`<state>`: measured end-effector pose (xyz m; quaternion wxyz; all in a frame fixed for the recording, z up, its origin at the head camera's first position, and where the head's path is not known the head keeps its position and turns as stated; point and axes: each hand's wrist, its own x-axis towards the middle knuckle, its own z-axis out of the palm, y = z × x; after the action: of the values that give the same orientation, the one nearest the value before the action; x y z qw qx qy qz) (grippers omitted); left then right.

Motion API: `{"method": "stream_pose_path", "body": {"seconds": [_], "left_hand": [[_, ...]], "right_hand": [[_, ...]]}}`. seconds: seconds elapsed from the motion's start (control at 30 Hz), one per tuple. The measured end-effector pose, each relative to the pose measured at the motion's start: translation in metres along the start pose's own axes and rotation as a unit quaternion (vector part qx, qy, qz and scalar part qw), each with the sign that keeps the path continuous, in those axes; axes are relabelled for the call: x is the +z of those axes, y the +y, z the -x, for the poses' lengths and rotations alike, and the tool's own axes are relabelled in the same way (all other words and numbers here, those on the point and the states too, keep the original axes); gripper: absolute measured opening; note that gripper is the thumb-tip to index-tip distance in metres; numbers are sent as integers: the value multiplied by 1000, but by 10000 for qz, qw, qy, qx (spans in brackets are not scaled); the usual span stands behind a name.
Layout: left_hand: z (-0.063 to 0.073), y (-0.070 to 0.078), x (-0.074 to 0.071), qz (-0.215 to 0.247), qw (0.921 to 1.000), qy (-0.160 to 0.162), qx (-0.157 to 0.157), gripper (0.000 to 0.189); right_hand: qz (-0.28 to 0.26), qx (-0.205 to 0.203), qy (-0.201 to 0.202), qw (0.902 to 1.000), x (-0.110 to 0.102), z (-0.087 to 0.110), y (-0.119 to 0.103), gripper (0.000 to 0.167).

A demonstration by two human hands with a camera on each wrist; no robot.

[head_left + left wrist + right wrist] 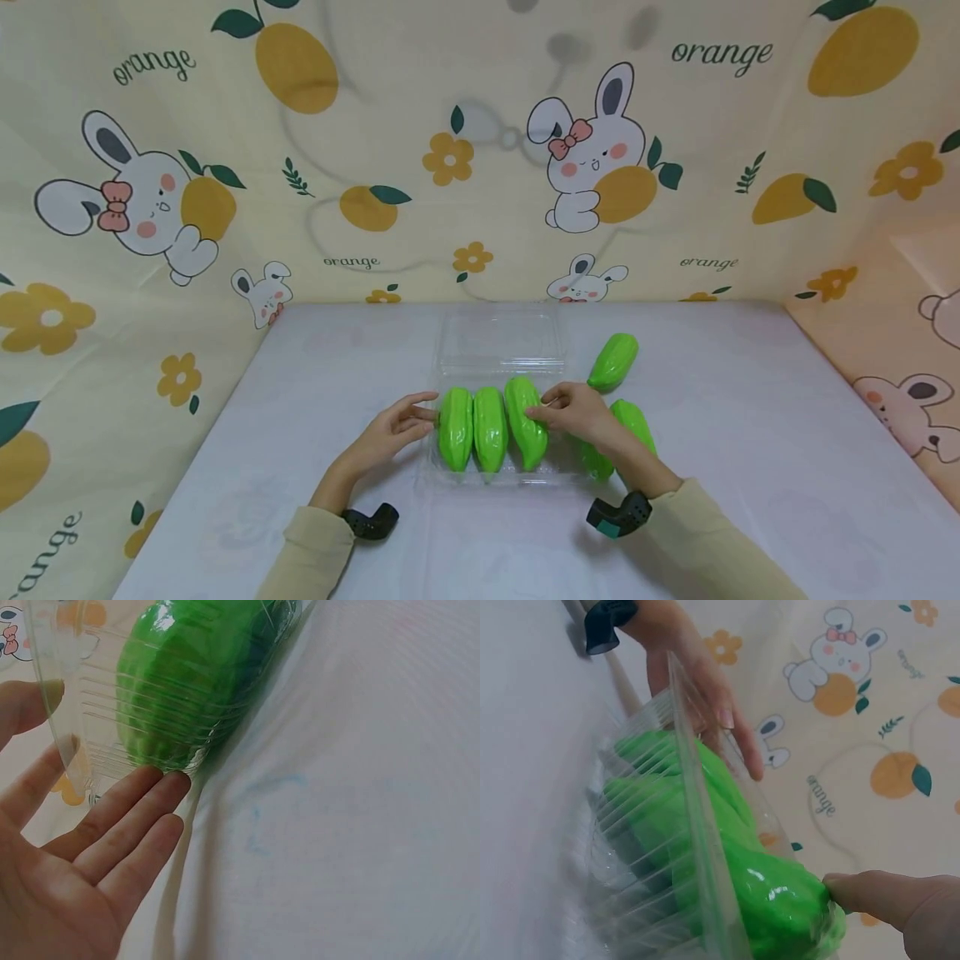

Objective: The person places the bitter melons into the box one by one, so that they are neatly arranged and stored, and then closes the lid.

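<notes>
A clear plastic clamshell box [465, 478] stands on the table with its lid [498, 340] folded back. Two glossy green bitter melons, one at the left wall [455, 429] and one beside it [491, 429], lie lengthwise inside. My right hand [583, 412] pinches a third bitter melon [528, 450], slightly tilted, at its upper right side; in the right wrist view the thumb [877, 896] presses on its end. My left hand [397, 425] is at the box's left wall, its fingers extended and its fingertips [176, 784] against the ribbed plastic.
Right of the box lie more bitter melons: one at the back [613, 362], one [633, 421] behind my right forearm, and one [596, 460] partly hidden by that wrist. A white cloth [750, 417] covers the table, and a printed curtain [420, 83] rises behind it.
</notes>
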<state>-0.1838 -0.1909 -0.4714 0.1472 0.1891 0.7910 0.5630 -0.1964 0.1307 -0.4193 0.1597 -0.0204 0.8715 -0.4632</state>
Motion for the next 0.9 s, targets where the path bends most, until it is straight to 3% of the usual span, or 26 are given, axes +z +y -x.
{"method": "stream_pose_path", "body": {"seconds": [0.2, 0.7, 0.8, 0.9], "left_hand": [[-1, -1, 0, 13, 10000, -24, -16, 53], [0, 0, 1, 88, 9999, -48, -36, 53], [0, 1, 0, 89, 9999, -45, -60, 53], [1, 0, -1, 68, 10000, -27, -33, 53]], "right_hand": [[240, -128, 87, 9996, 1, 2, 0, 33], [860, -623, 27, 9943, 2, 3, 2, 20], [813, -684, 13, 9943, 1, 1, 5, 20], [398, -551, -44, 9977, -1, -1, 6, 20]]}}
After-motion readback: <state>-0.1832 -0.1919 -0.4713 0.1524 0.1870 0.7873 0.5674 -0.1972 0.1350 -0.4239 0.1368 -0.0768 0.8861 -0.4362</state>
